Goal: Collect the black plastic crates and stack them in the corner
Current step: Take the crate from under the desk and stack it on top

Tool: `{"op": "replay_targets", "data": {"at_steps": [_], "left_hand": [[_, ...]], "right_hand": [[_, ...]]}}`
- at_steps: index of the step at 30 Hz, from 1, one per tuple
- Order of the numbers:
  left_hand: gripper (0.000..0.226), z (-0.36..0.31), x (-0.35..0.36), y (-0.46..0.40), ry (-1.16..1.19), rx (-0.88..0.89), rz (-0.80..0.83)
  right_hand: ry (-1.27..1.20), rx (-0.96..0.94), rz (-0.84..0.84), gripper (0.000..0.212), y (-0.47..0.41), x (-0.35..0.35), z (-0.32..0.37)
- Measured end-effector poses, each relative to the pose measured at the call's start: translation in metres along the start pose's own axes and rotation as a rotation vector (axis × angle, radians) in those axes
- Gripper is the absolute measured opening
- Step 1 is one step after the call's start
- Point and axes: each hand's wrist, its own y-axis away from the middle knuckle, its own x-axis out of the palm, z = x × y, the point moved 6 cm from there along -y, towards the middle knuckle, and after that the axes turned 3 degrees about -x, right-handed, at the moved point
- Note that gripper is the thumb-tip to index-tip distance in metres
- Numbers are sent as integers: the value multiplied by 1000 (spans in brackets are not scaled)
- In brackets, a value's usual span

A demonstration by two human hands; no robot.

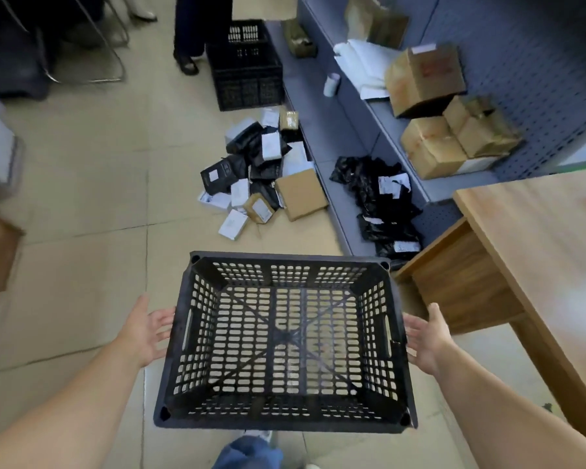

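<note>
An empty black plastic crate (285,336) with perforated walls and floor sits right in front of me, opening upward, above my knee and shoe. My left hand (146,330) is at its left side with the fingers spread and the fingertips just at the rim. My right hand (427,336) mirrors it at the right side, fingers apart and partly hidden behind the rim. Neither hand is curled round the crate. A second black crate (247,66) stands on the floor farther ahead, next to the shelf base.
A pile of parcels (261,174) lies on the tiled floor ahead. Grey shelving (352,137) with cardboard boxes (430,106) and black bags (379,201) runs along the right. A wooden table (538,238) is close on my right. Another person's legs (186,45) stand by the far crate.
</note>
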Motion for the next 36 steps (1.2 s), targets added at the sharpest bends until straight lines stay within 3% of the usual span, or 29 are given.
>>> {"op": "replay_targets", "data": {"at_steps": [11,18,27,36], "left_hand": [[94,100,-92,124,371,117,-138],[87,199,-161,202,537,144,-221],[84,344,-254,276,808,103,-352],[83,515,-346,355,1108,74,-470]], "right_hand": [[240,-91,292,82,90,30,6],[483,-149,405,75,148,63,-22],[752,-204,579,79,237,130,-95],[990,-288,726,75,348,190,-221]]}}
